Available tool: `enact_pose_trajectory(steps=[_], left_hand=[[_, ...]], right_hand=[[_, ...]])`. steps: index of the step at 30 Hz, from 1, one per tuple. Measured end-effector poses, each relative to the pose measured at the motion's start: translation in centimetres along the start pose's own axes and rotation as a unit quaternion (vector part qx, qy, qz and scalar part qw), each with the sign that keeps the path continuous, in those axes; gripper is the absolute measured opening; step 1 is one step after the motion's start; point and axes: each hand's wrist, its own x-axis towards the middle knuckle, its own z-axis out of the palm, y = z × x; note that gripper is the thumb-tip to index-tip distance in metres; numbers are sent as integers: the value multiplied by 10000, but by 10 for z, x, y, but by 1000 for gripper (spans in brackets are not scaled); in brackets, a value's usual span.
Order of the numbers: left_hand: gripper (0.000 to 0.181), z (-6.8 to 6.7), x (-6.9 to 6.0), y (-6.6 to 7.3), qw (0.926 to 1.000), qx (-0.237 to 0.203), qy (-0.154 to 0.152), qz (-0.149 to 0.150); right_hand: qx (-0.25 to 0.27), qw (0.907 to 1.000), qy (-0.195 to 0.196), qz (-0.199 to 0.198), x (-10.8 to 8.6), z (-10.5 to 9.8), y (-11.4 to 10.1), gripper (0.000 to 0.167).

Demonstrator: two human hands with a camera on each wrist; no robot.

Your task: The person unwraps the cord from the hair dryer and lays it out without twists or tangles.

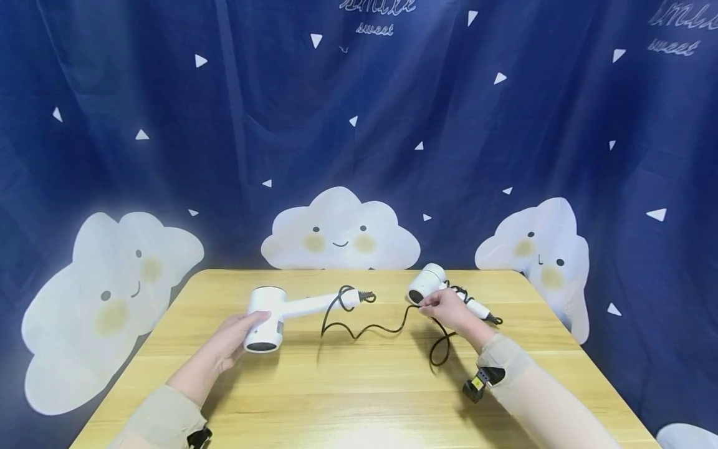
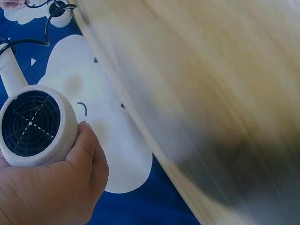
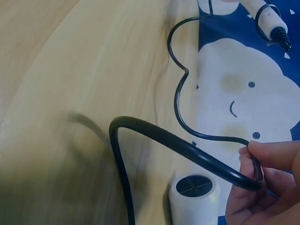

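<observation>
In the head view my left hand [image 1: 227, 340] grips a white hair dryer [image 1: 308, 305] by its barrel, holding it above the table with its handle pointing right. The left wrist view shows the dark round grille [image 2: 31, 123] of that dryer facing the camera. Black cord [image 3: 187, 151] loops round the handle's end and sags across to my right hand [image 1: 449, 308], which pinches it between thumb and fingers. A second white hair dryer [image 1: 430, 279] lies on the table just behind the right hand. Its handle is partly hidden by that hand and has black cord wound about it.
Both dryers are over a light wooden table [image 1: 336, 399], whose far edge meets a dark blue curtain [image 1: 359, 156] printed with white clouds and triangles. A slack loop of cord [image 1: 432, 357] hangs below the right hand. A small black device [image 1: 475, 390] sits at the right wrist.
</observation>
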Motion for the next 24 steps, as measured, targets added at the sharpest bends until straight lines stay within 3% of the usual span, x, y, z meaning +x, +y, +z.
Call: enact_pose_trajectory(steps=[8, 17, 24], left_hand=[[55, -1, -1, -1, 10000, 63, 43, -3], [57, -1, 1, -1, 9999, 87, 63, -13], [58, 0, 1, 1, 9999, 135, 101, -24]], right_hand=[[-14, 9999, -123, -12, 0, -1, 14, 14], [141, 9974, -494, 507, 0, 2, 25, 18], [18, 9986, -409, 349, -1, 1, 27, 21]])
